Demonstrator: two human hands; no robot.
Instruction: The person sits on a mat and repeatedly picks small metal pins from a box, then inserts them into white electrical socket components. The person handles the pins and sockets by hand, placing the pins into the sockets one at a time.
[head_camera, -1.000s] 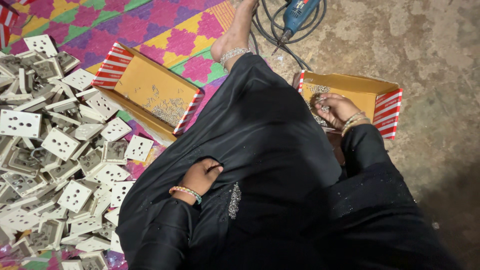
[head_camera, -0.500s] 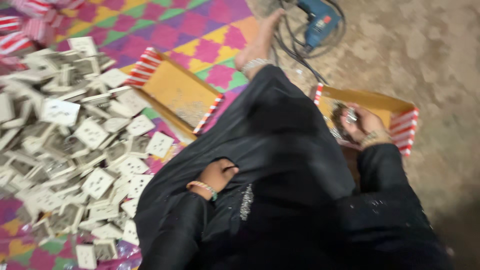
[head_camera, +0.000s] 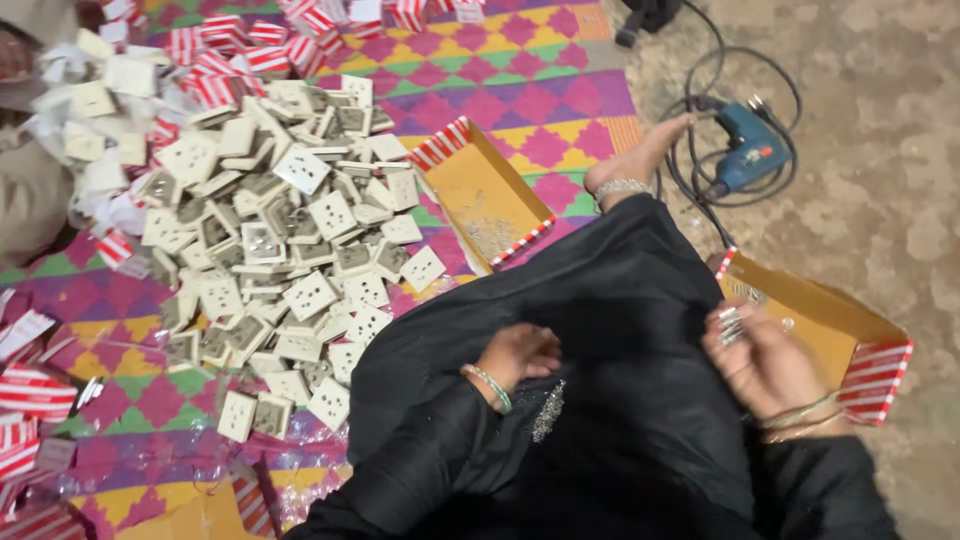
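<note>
My right hand (head_camera: 765, 362) is closed around a small bunch of shiny metal screws (head_camera: 730, 324), held just above the near edge of an open yellow cardboard box (head_camera: 840, 325) at my right. My left hand (head_camera: 518, 355) rests on my black-robed lap with fingers curled and nothing in it. A big heap of white wall socket plates (head_camera: 290, 250) lies on the mat to my left, a short reach from the left hand. My bare foot (head_camera: 640, 155) with an anklet stretches forward.
A second open yellow box (head_camera: 485, 195) with red-striped sides sits between the heap and my leg. Small red-and-white striped cartons (head_camera: 230, 60) pile at the far left. A blue power drill (head_camera: 750, 150) with a coiled cable lies on the concrete floor beyond my foot.
The view has swung left and up, showing more of the heap. My right hand has lifted out of the right box holding screws; the left hand stays on my lap.
</note>
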